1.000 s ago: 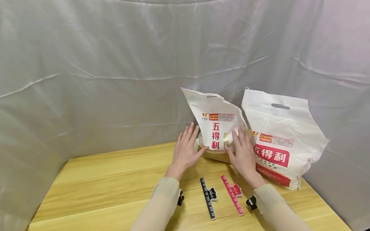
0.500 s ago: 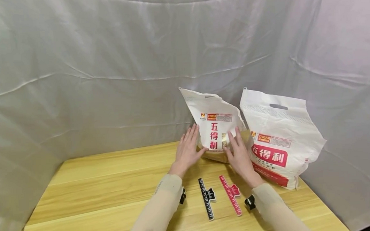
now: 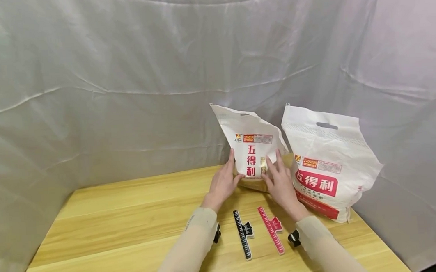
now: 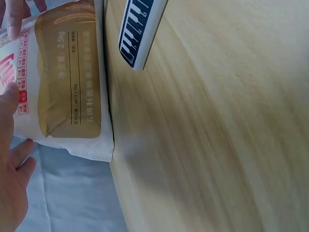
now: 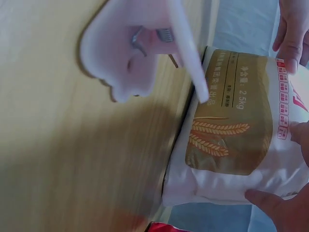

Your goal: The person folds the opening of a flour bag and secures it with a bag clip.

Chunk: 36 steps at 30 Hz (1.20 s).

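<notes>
A white flour bag (image 3: 255,146) with red lettering and a brown-gold base leans back against the grey cloth. Its top edge rises to a peak at the left. My left hand (image 3: 222,183) lies along its lower left side, thumb on the front and fingers reaching round the edge. On the lower right front my right hand (image 3: 283,188) rests with fairly straight, spread fingers. Both wrist views show the bag's brown panel with wheat ears and the thumbs touching the front. Nearer me lie a black piano-key clip (image 3: 242,233) and a pink piano-key clip (image 3: 271,231).
A second, fuller white flour bag (image 3: 322,147) with a handle slot stands close at the right, by my right hand. Grey cloth (image 3: 144,74) hangs behind and at the sides. The wooden table (image 3: 115,227) stretches left and forward.
My left hand's fingers have drawn together and slid rightward round the bag's left edge. My right hand has shifted slightly left on the front. The clips lie where they were.
</notes>
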### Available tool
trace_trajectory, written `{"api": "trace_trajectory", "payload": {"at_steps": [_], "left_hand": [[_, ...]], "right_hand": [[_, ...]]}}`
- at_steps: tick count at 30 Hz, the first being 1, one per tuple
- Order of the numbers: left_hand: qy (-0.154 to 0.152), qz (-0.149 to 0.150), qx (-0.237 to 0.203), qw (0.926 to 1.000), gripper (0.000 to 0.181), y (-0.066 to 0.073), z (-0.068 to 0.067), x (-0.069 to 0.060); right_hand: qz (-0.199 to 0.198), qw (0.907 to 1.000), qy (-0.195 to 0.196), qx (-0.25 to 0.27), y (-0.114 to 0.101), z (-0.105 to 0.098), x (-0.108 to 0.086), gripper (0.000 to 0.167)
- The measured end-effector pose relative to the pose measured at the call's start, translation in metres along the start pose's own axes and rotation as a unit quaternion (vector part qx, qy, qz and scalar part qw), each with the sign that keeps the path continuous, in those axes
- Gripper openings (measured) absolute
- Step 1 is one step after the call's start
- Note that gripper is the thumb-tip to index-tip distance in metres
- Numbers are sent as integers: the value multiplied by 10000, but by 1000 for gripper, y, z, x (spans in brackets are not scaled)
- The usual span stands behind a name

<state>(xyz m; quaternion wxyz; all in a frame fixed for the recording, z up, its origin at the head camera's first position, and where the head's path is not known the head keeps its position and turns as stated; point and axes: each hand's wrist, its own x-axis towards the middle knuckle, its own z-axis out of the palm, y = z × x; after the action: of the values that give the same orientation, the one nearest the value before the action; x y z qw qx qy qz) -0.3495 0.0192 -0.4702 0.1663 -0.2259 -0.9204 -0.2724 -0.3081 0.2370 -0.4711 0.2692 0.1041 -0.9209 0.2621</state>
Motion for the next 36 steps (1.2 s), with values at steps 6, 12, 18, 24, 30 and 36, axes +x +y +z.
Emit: {"api": "trace_trajectory", "payload": {"at_steps": [6, 12, 18, 24, 30, 36], "left_hand": [[68, 5, -186, 9998, 107, 0, -1, -3], [217, 136, -205, 9995, 107, -4, -6, -4], [346, 249, -173, 9989, 105, -8, -9, -5], [564, 330, -114, 9978, 103, -10, -11, -10], [835, 580, 38, 9948, 103, -14, -11, -15], [950, 617, -22, 9936, 106, -15, -15, -21]], "right_hand": [[-204, 9997, 90, -119, 2, 2, -1, 72], [-309, 9992, -183, -150, 6, 1, 2, 73], [-557, 9979, -291, -156, 12, -3, 3, 69], [-940, 9953, -218, 87, 20, -4, 2, 67], [-1310, 9911, -83, 243, 24, -4, 1, 65], [-1722, 9840, 11, 468, 27, -1, 4, 65]]}}
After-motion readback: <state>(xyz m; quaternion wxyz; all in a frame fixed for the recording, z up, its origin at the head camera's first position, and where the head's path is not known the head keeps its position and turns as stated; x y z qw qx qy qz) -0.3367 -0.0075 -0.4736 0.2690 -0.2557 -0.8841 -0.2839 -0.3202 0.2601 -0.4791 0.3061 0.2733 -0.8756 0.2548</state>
